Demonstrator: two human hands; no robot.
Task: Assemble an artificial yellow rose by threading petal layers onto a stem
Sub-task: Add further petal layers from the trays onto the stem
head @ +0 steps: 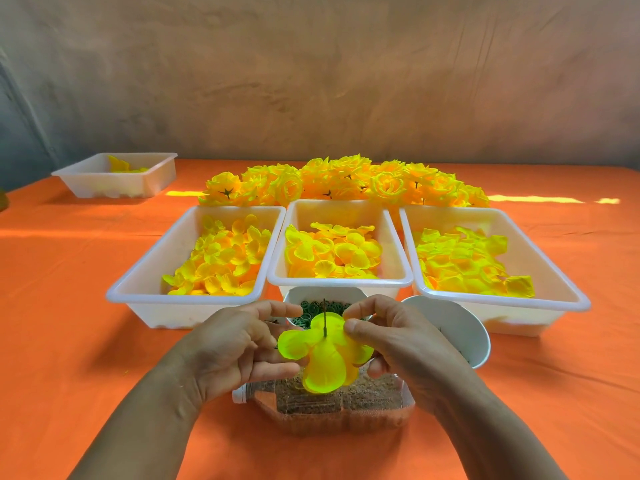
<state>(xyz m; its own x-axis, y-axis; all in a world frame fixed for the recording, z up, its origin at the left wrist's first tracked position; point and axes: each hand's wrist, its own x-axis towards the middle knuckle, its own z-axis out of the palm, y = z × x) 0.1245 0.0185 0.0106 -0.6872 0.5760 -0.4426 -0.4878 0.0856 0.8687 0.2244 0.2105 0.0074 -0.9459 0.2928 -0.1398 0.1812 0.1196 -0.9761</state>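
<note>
A yellow petal layer (323, 358) sits threaded on a thin dark stem (325, 317) that pokes up through its middle. My left hand (232, 344) holds the flower from the left and below, fingers curled under the petals. My right hand (391, 341) pinches the petal layer's upper right edge with thumb and fingers. Three white trays of loose yellow petals stand behind: left tray (138, 289), middle tray (341, 280), right tray (568, 299).
A white bowl of green rings (325, 308) and a second white bowl (460, 327) sit just behind my hands. A clear container (332, 407) lies under them. Finished yellow roses (346, 181) are piled at the back. Another white tray (114, 178) stands far left on the orange cloth.
</note>
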